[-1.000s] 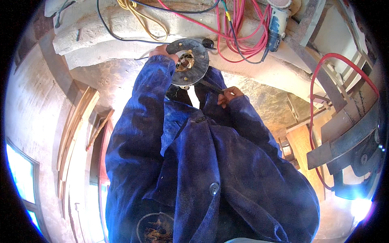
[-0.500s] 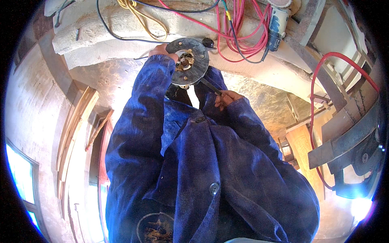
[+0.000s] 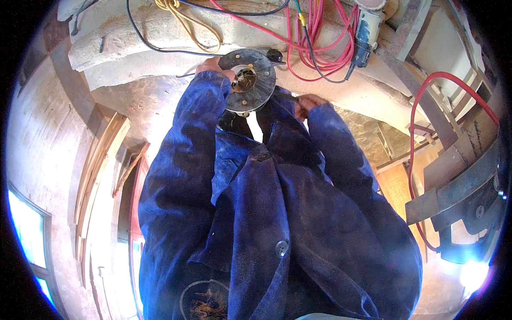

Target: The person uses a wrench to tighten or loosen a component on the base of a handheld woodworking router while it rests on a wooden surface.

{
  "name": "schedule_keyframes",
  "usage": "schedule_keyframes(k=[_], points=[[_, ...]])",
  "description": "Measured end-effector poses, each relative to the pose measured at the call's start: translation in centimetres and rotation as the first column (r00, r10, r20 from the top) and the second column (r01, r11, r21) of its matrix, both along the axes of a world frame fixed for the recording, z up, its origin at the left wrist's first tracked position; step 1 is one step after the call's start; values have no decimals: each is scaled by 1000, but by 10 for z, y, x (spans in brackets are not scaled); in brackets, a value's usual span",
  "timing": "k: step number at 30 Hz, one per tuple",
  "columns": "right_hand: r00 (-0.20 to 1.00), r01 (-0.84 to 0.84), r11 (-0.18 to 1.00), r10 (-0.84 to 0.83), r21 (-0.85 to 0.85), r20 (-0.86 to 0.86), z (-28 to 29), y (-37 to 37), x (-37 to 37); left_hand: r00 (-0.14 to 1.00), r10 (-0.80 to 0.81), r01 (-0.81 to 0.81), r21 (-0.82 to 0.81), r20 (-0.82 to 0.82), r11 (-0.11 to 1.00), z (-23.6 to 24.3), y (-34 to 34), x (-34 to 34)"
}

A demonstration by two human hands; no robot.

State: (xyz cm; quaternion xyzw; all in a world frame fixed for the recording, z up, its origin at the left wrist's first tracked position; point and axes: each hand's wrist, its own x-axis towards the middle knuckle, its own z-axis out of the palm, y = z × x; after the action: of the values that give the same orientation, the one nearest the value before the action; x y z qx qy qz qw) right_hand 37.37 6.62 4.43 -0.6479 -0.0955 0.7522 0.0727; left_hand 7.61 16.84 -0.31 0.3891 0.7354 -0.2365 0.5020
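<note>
A router [image 3: 255,97] with a round, dark base plate faces me at the top centre. Bolt heads dot its plate, and metal parts show within the middle hole. My left hand [image 3: 214,66] is closed on its left side, the thumb over the plate near the hole. Past the upper right rim of the plate sticks out a black knob [image 3: 274,56]. My right hand [image 3: 309,103] is to the right of the router, apart from it, closed round a dark flat bar-shaped tool [image 3: 288,97]. Only a short part of that tool shows; its ends are hidden.
Beyond the router lies a pale worn bench [image 3: 128,50] with a yellow cord [image 3: 198,33], coiled red hose [image 3: 341,50] and a grinder-like power tool [image 3: 367,33]. On the right stands a dark metal machine [image 3: 453,194] under a red hose [image 3: 413,106]. Timber boards [image 3: 101,170] lean at left.
My right hand has moved up and to the right with the flat tool, whose end has come away from the router's rim. The left hand and router have hardly moved.
</note>
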Motion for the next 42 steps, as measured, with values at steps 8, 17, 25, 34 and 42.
schedule_keyframes(k=[8,17,25,34,42], points=[[921,363,878,-388,-312,-21,-138,28,-7,1000,-7,7,10,29,1000,-5,-3,3],[823,503,769,-566,-394,-55,-164,12,0,999,-11,8,64,52,998,9,3,7],[952,-294,911,306,-288,-3,-42,-23,0,999,-5,9,80,-43,997,15,2,7],[918,-397,917,396,-36,-29,65,-32,-27,999,-25,26,30,-35,999,10,3,6],[809,-587,800,583,123,73,81,-35,-52,1000,-21,21,-25,5,999,15,9,5]])
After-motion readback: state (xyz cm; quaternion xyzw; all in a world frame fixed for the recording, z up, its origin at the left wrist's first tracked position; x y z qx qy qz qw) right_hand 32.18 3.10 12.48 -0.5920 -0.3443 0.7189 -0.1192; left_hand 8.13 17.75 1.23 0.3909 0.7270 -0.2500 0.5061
